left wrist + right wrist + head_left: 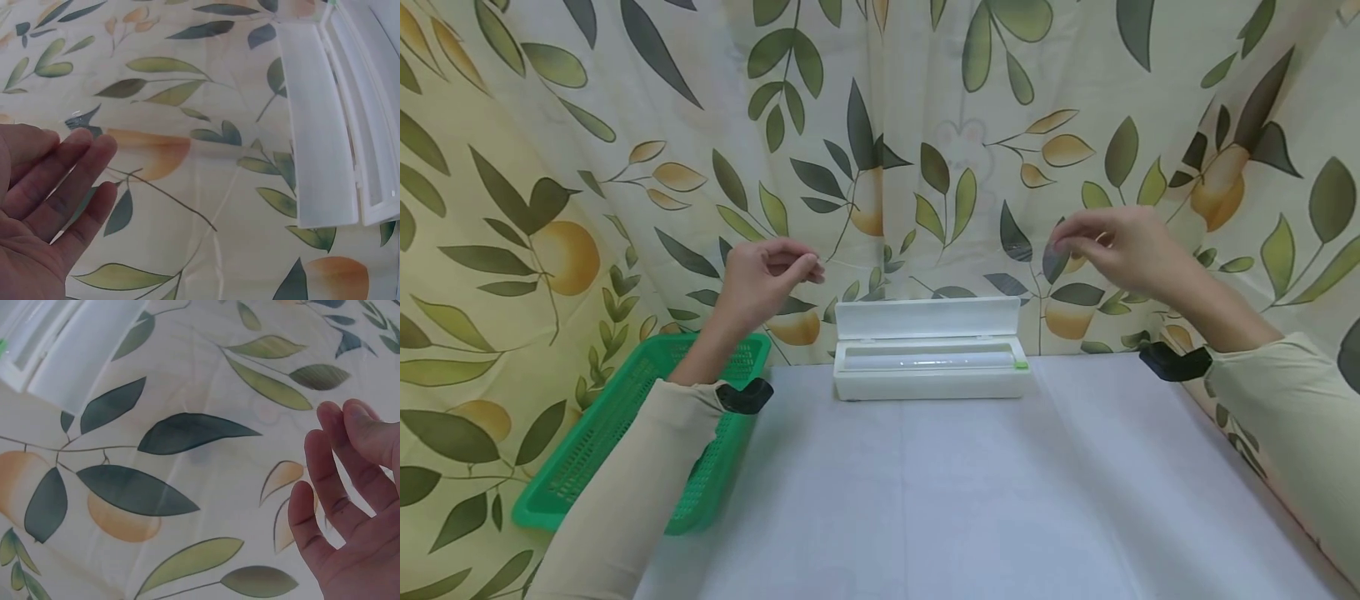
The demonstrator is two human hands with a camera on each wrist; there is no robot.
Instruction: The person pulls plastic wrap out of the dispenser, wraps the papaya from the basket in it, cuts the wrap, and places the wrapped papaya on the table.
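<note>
A white cling-film dispenser box [931, 375] stands at the back of the table with its lid [927, 318] up and the clear roll [925, 360] showing inside. Both hands are raised above it in front of the curtain. My left hand [808, 267] has thumb and fingertips pinched together, and so does my right hand [1063, 244]. They seem to hold a thin clear film between them; it is barely visible, with a glint beside the left fingers [94, 150]. The lid [319, 125] lies at the right of the left wrist view. The right fingers [331, 462] lie apart from the lid [81, 356].
A green plastic basket [625, 433] sits at the table's left edge under my left forearm. The table [970, 500] has a pale cloth. A leaf-patterned curtain [880, 125] hangs close behind and along both sides. A small green slider [1021, 364] sits at the box's right end.
</note>
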